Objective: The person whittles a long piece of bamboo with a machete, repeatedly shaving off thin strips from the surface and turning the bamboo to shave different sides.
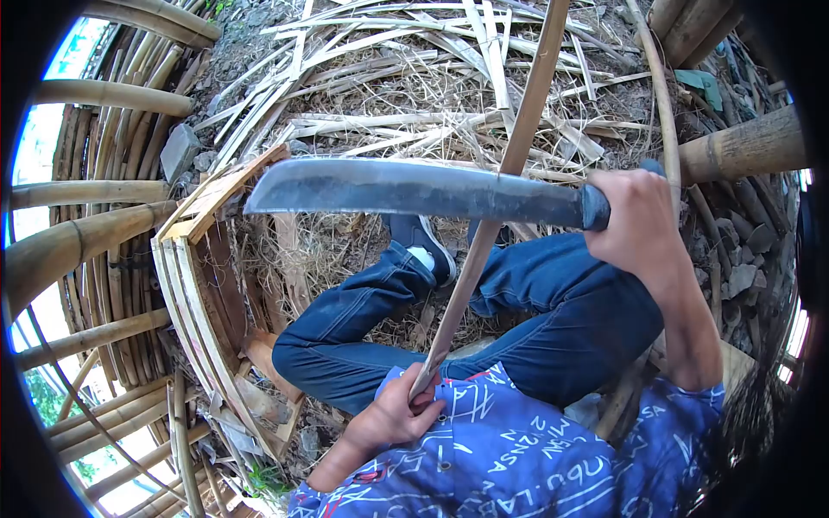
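Observation:
My right hand (635, 207) is closed around the dark handle of a machete (406, 187). Its broad, slightly curved blade points left and lies across a long bamboo strip (527, 112), apparently touching it. Low in the view, close to my shirt, my left hand (400, 416) grips the near end of that strip. From there the strip slants up and away between my legs, past the top edge of the view. Part of the strip is hidden where the blade crosses it.
Split bamboo strips (371, 129) and shavings litter the ground ahead. A wooden crate (194, 233) stands by my left knee. Bamboo poles (104, 192) line the left side, and a thick bamboo pole (743, 147) juts in from the right near stones (743, 278). My bent legs (570, 319) flank the strip.

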`<action>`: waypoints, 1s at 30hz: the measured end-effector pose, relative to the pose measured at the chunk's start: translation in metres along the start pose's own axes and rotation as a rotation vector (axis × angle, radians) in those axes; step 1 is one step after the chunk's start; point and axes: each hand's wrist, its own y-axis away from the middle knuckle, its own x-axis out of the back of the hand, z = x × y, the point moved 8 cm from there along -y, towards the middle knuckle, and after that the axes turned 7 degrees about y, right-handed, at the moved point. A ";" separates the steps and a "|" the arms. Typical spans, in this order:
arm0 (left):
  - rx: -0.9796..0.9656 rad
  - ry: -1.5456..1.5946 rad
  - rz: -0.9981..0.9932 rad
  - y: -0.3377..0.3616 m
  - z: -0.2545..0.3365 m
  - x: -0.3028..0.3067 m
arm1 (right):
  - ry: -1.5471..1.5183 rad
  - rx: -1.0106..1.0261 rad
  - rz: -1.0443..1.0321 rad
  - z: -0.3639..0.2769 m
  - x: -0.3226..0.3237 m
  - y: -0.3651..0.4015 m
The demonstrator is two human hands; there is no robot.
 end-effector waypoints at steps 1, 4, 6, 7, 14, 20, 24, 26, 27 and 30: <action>0.003 0.002 -0.002 0.003 -0.001 -0.001 | 0.042 -0.003 0.016 0.002 0.002 -0.001; -0.050 -0.010 -0.001 0.015 0.000 0.000 | -0.008 -0.227 0.089 0.052 0.007 -0.016; -0.021 0.046 -0.035 0.022 -0.004 -0.006 | 0.038 -0.300 0.116 0.076 0.010 -0.024; -0.023 0.047 -0.030 0.021 -0.005 -0.005 | 0.072 -0.312 0.130 0.084 0.009 -0.026; 0.036 0.096 -0.074 0.019 -0.017 0.001 | 0.060 -0.367 0.195 0.110 0.006 -0.035; 0.033 0.069 -0.079 0.027 -0.030 0.014 | 0.152 -0.473 0.196 0.161 0.015 -0.052; 0.067 0.091 -0.115 0.044 -0.051 0.021 | 0.061 -0.550 0.255 0.230 0.015 -0.059; 0.046 0.040 -0.094 0.052 -0.053 0.030 | 0.071 -0.594 0.251 0.268 0.017 -0.051; 0.042 0.044 -0.087 0.051 -0.050 0.029 | 0.102 -0.603 0.252 0.281 0.016 -0.049; 0.052 0.137 -0.019 0.047 -0.050 0.037 | -0.035 -0.521 0.268 0.265 0.006 -0.027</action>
